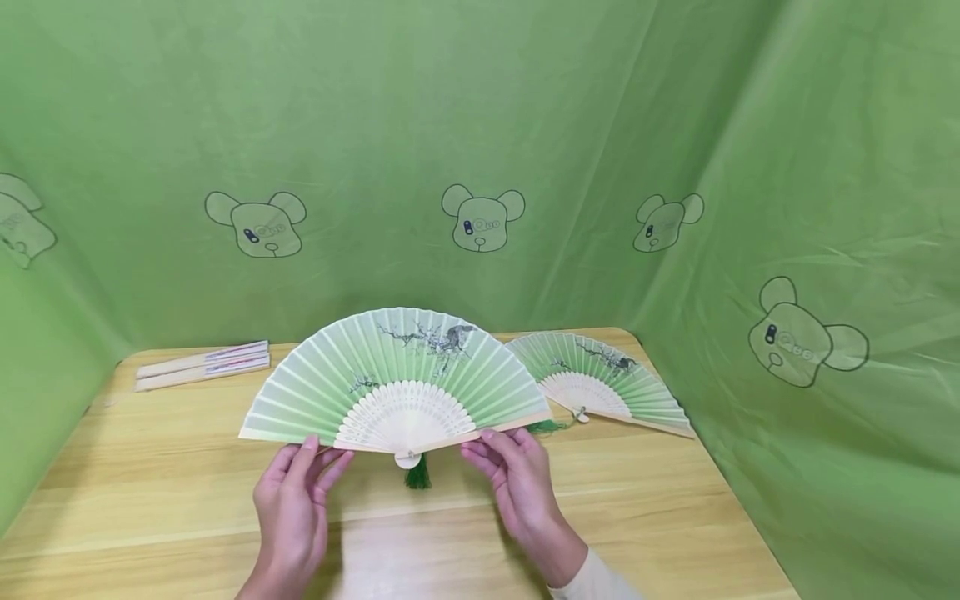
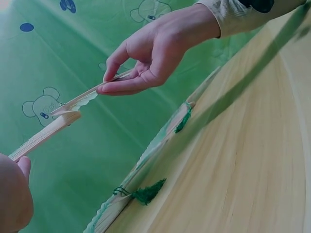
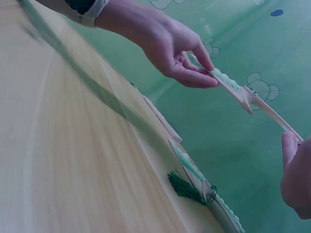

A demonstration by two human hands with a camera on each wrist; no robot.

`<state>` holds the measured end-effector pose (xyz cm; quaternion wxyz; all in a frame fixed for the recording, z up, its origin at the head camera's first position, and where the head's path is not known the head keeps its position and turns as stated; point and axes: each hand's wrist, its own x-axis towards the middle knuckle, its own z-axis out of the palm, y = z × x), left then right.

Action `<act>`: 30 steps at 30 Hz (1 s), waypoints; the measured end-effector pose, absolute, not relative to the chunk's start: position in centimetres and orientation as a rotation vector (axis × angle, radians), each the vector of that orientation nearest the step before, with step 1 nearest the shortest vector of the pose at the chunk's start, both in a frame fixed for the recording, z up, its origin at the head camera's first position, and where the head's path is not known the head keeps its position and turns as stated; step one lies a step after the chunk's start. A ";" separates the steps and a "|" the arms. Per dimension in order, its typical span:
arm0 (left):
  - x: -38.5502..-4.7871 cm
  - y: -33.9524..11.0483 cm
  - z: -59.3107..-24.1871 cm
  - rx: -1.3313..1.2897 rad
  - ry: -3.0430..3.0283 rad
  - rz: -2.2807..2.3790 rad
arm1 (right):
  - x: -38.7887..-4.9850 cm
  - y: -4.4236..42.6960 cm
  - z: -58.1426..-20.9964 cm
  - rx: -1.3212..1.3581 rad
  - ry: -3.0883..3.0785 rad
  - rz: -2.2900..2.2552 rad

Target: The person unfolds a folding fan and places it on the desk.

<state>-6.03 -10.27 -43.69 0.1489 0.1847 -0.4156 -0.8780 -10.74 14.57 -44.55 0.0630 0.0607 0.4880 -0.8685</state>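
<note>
A green and white folding fan (image 1: 408, 367), printed with dark branches, is spread wide above the wooden table. My left hand (image 1: 292, 500) pinches its left lower edge between thumb and fingers. At the right guard stick, my right hand (image 1: 521, 492) pinches it the same way. Its pale ribs meet at a pivot between the hands. A green tassel (image 1: 417, 473) shows just below that pivot in the head view. In the left wrist view, the right hand (image 2: 155, 53) grips from above. The left hand (image 3: 167, 46) appears across the fan in the right wrist view.
A similar open fan (image 1: 607, 375) lies at the table's back right. The left wrist view shows another tasselled fan (image 2: 114, 208) lying on the table. Folded fans (image 1: 202, 365) rest at the back left. Green cloth walls (image 1: 375, 125) with bear outlines surround the table (image 1: 150, 492).
</note>
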 end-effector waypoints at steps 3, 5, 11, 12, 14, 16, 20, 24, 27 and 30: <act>-6.0 -10.5 -43.8 0.536 -1.219 -2.513 | -11.0 14.9 -44.5 0.222 1.463 -2.648; -5.9 -10.7 -43.8 0.535 -1.237 -2.513 | -11.1 15.3 -44.5 0.243 1.464 -2.660; -5.7 -11.2 -44.2 0.490 -1.287 -2.516 | -11.6 16.6 -44.9 0.255 1.509 -2.664; -5.7 -11.3 -44.3 0.481 -1.292 -2.517 | -11.7 16.8 -44.9 0.253 1.518 -2.663; -5.7 -11.5 -44.5 0.467 -1.306 -2.516 | -11.7 17.3 -45.1 0.248 1.538 -2.661; -5.6 -11.7 -44.6 0.455 -1.308 -2.519 | -11.7 17.7 -45.3 0.241 1.564 -2.653; -5.5 -12.1 -44.8 0.448 -1.338 -2.507 | -11.6 18.6 -45.7 0.242 1.591 -2.628; -5.5 -12.6 -45.0 0.456 -1.380 -2.484 | -11.6 19.3 -46.1 0.245 1.617 -2.581; -5.4 -13.3 -45.3 0.474 -1.390 -2.471 | -11.7 19.7 -46.3 0.255 1.641 -2.532; -5.2 -14.2 -45.5 0.486 -1.396 -2.456 | -11.7 20.1 -46.4 0.268 1.671 -2.468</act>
